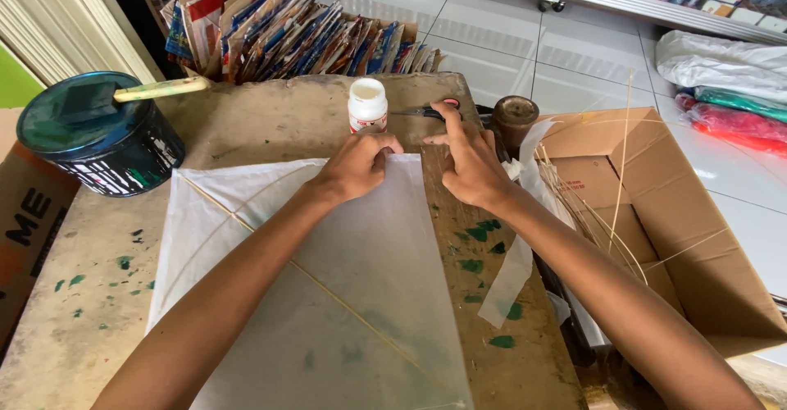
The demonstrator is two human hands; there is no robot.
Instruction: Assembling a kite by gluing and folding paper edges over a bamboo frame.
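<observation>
I have my left hand (354, 166) pressing fingers curled down on the far corner of the thin white translucent paper kite sheet (328, 295), which lies flat on the paint-stained wooden worktable (90, 312) with its slim bamboo spine stick (311, 279) running diagonally under it. My right hand (471, 162) lies just right of that corner, fingers spread and grasping nothing, forefinger stretched far toward the black-handled scissors (422, 112) beside the small white glue bottle (367, 105). I judge this the corner-fixing step (fold pinned, not yet glued); next calls for keeping the paper taut.
</observation>
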